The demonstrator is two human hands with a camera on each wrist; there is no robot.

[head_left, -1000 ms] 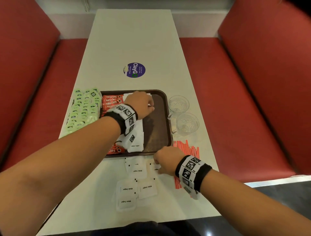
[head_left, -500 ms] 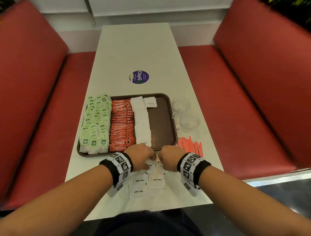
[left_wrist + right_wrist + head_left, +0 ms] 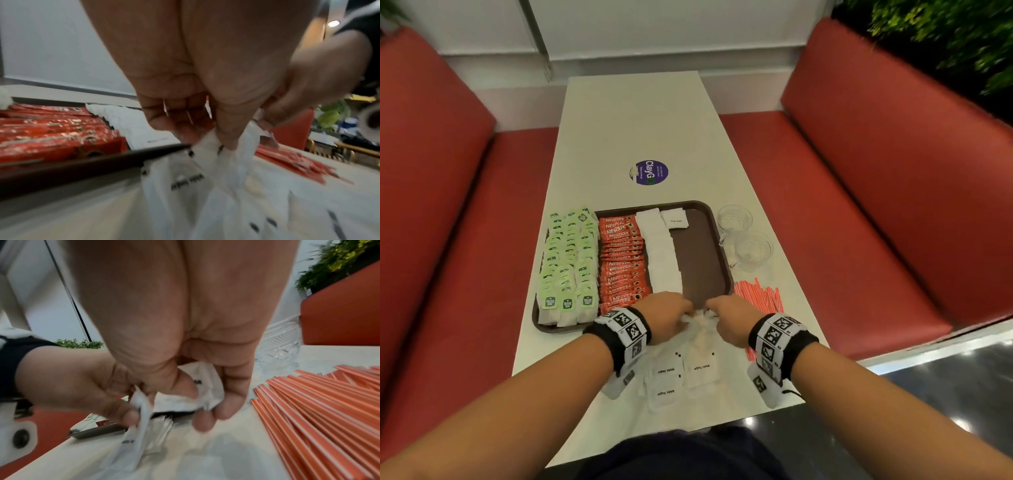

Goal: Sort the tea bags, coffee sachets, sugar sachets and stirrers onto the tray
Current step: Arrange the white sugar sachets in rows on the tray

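Here, just before the tray point(image 3: 724, 260), the left hand point(image 3: 666, 317) pinches sugar sachets point(image 3: 205, 170). The right hand point(image 3: 731, 317) grips one too.

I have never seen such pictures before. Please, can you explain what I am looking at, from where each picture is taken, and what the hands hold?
No machine here: a person wears three cameras, one on the head and one on each wrist. The head view looks down on a white table. On it lies a brown tray with rows of green tea bags, red coffee sachets and white sugar sachets. Beside the tray stand two glass cups and lie orange stirrers. Each wrist view looks along the palm. The left hand and the right hand each pinch loose sugar sachets from the pile near the table's edge.
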